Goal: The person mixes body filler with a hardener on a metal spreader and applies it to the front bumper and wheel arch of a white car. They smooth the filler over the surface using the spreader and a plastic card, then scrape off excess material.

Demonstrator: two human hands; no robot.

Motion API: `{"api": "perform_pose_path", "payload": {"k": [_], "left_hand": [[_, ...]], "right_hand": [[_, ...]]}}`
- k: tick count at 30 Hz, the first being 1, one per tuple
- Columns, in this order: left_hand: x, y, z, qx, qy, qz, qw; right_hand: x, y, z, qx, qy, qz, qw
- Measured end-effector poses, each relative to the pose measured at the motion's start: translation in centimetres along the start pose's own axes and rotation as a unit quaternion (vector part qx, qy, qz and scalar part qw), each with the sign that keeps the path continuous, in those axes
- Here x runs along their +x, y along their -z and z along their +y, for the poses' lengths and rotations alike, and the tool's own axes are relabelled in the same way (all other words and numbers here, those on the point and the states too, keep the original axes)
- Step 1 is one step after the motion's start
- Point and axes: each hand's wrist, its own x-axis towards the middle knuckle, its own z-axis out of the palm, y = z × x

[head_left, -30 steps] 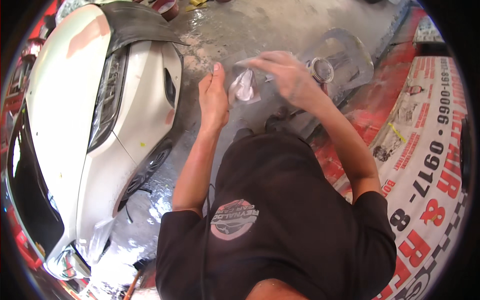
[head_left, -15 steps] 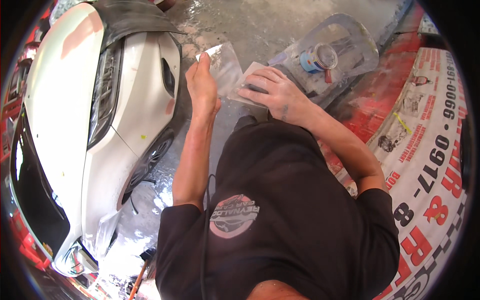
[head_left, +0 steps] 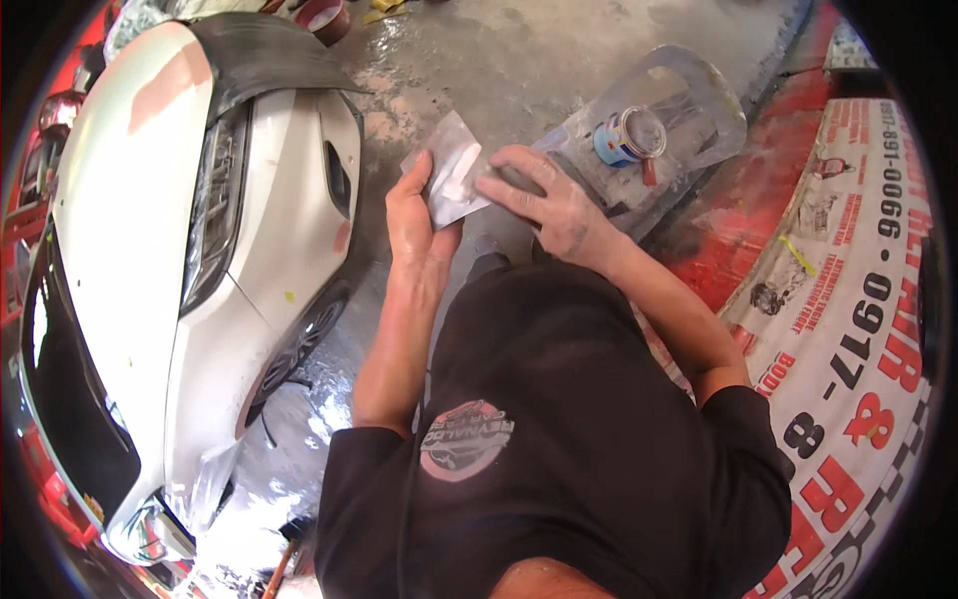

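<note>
White paste [head_left: 461, 182] smeared a pale sheet [head_left: 448, 146], probably light, thin and best held edgewise; the left hand [head_left: 408, 220] pinched its left edge, the right hand [head_left: 561, 208] curled beside it, grip unclear.

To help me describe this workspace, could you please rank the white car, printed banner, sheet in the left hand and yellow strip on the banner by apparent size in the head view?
1. White car
2. Printed banner
3. Sheet
4. Yellow strip
</note>
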Motion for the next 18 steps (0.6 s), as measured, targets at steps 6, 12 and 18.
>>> {"api": "perform_pose_path", "payload": {"k": [6, 12, 18], "left_hand": [[-1.0, -0.3, 1.6, 0.055, -0.131, -0.034, 0.989], [-0.1, -1.2, 2.0, 0.289, -0.208, 0.056, 0.933], [2.1, -0.2, 1.1, 0.284, -0.224, 0.081, 0.929]], "right_hand": [[-3.8, -0.6, 5.0, -0.082, -0.078, -0.113, 0.987], [4.0, 2.1, 1.4, -0.085, -0.042, -0.024, 0.995], [2.5, -1.3, -0.5, -0.112, 0.018, -0.061, 0.992]]}}
